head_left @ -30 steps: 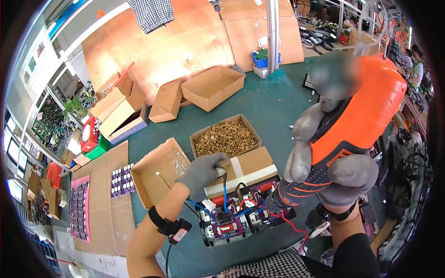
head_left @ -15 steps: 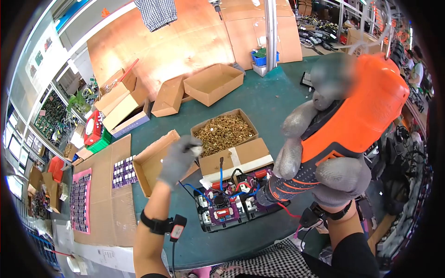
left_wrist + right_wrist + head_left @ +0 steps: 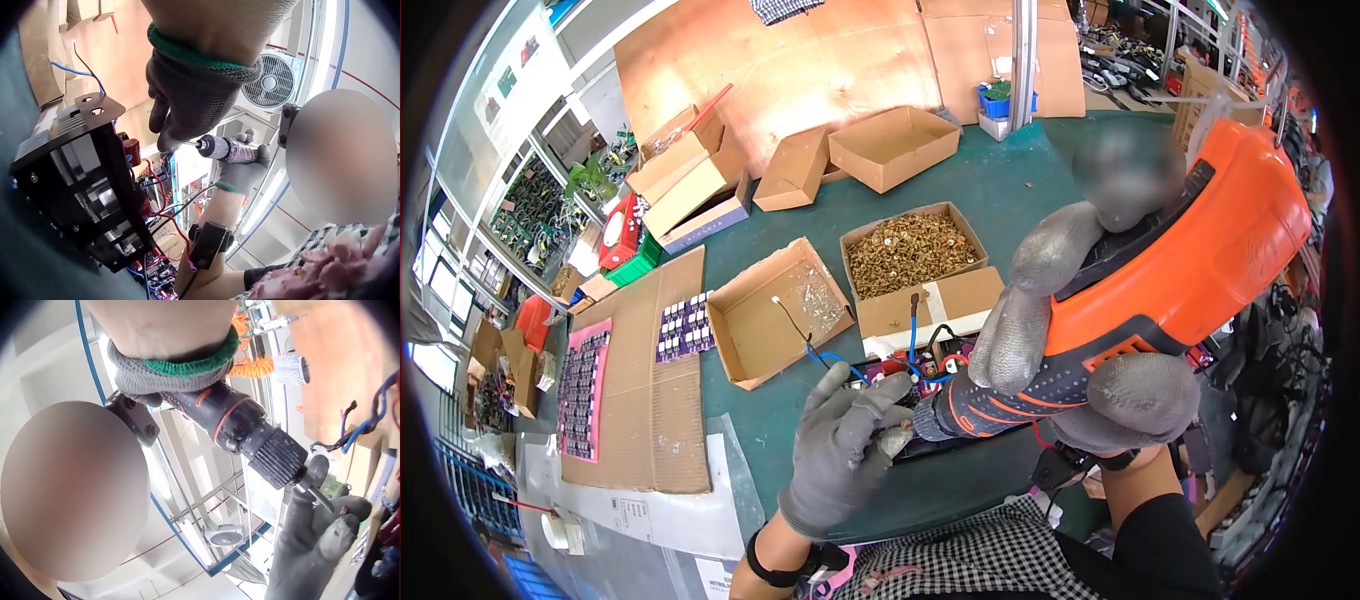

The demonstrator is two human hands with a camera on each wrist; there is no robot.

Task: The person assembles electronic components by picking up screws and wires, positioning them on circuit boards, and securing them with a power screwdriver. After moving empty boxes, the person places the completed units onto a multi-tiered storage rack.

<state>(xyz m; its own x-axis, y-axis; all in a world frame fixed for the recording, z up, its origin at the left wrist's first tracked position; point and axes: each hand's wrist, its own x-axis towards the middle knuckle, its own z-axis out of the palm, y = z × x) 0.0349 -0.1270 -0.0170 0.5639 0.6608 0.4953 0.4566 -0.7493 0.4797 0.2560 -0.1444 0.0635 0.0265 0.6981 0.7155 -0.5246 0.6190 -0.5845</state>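
My right hand (image 3: 1135, 410), in a grey glove, grips an orange-and-black electric screwdriver (image 3: 1190, 270) that slants down to the left. Its metal bit (image 3: 320, 499) points at the fingertips of my gloved left hand (image 3: 840, 450). Between thumb and forefinger the left hand pinches a small brass-coloured screw (image 3: 344, 511), close by the bit's tip. Just beyond both hands lies a black-framed electronic unit (image 3: 81, 187) with purple boards, red parts and blue and red wires; the screwdriver and left hand cover much of it in the head view.
Behind the unit stands a cardboard box of brass-coloured screws (image 3: 915, 255). To its left is an open cardboard box (image 3: 750, 335) with a wire end over it. Purple circuit boards (image 3: 685, 328) lie on flat cardboard (image 3: 670, 420). More boxes (image 3: 895, 150) stand farther back.
My left hand has drawn back from over the screw box, down to the screwdriver's tip, with the small screw between its fingers. The screwdriver stays in my right hand. The head view has shifted.
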